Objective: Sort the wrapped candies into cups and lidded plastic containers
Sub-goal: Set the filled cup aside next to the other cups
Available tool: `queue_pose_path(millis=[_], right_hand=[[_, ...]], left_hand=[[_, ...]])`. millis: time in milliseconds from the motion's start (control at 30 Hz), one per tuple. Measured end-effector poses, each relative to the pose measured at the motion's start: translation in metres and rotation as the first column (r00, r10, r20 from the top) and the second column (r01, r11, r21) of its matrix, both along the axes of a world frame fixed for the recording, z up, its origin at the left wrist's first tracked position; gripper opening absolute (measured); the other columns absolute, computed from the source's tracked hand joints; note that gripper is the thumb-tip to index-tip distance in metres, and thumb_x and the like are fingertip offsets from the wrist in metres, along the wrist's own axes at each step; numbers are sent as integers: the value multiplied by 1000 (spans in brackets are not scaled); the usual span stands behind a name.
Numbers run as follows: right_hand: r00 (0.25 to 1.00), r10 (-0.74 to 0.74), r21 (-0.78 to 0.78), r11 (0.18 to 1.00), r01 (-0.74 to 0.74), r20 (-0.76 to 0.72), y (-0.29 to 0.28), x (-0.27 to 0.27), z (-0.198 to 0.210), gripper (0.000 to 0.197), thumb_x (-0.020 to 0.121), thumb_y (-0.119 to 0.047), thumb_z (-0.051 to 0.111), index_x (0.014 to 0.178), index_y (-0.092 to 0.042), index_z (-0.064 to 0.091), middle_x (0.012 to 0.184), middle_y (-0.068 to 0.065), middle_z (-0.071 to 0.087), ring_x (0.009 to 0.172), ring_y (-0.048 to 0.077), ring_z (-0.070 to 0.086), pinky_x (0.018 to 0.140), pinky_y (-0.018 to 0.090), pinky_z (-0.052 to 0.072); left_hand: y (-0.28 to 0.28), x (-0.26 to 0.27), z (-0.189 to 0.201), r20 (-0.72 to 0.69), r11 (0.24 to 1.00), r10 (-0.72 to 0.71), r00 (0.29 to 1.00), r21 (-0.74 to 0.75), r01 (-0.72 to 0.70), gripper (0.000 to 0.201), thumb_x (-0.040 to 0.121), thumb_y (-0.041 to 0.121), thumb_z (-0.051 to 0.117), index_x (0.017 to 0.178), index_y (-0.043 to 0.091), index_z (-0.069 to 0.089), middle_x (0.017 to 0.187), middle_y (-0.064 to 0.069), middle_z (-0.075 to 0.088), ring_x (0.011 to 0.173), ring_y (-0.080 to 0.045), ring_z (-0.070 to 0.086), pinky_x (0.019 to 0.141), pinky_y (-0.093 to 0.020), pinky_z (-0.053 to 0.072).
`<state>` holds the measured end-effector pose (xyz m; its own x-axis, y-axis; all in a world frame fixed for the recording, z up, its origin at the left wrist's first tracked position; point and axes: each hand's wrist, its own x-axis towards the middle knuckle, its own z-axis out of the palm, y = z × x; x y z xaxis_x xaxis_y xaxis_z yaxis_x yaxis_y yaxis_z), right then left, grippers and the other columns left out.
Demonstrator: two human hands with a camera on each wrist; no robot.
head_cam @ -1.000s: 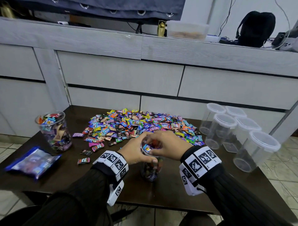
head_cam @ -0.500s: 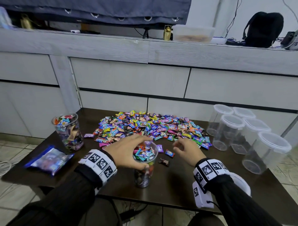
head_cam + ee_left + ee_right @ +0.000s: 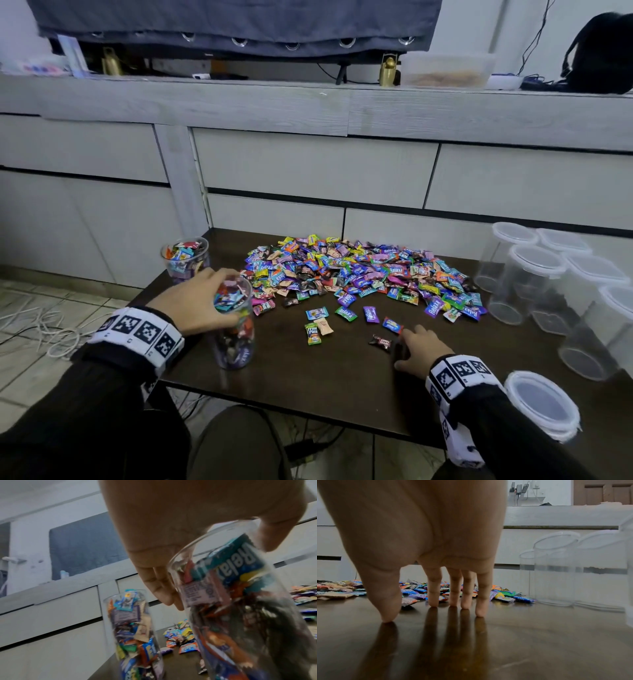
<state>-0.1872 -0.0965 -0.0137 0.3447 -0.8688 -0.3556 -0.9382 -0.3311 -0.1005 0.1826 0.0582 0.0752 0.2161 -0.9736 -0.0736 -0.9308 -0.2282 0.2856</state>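
1. Head view: left hand grips the rim of a full cup standing on the bench; candies are heaped behind.
2. Left wrist view: fingers wrap the rim. Keep the cup upright beside the second cup.
3. Right wrist view: right hand is spread, fingertips on the bench, holding nothing; lidded containers stand near.
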Motion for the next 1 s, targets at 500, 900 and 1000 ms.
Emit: queue_pose_path(millis=[500, 900, 1000], right_hand=[[1000, 5, 3, 1000, -5, -3, -5, 0, -2, 59, 83, -44, 67, 132, -22, 42, 131, 6, 39, 124, 25, 40, 98, 35, 41], [1000, 12, -14, 1000, -12, 22, -4, -4, -3, 60, 82, -45, 67, 132, -24, 42, 131, 4, 39, 124, 24, 40, 98, 37, 43], [999, 20, -16, 1000, -19, 37, -2, -7, -3, 57, 83, -46, 66, 130, -22, 43, 129, 6, 41, 123, 25, 41, 97, 36, 42]], left_hand=[[-22, 46, -20, 356, 965, 262, 897, -93, -246, 96, 71, 69, 66, 148, 30, 27, 146, -11, 28, 138, -32, 20, 111, -46, 28], [-45, 44, -21, 391, 950, 308, 867, -181, -256, 93, 73, 62, 72, 149, 25, 34, 146, -11, 34, 135, -32, 28, 106, -49, 33], [-40, 34, -20, 416, 937, 326, 849, -264, -230, 90, 67, 61, 77, 143, 25, 45, 140, -12, 46, 128, -34, 41, 103, -49, 36]])
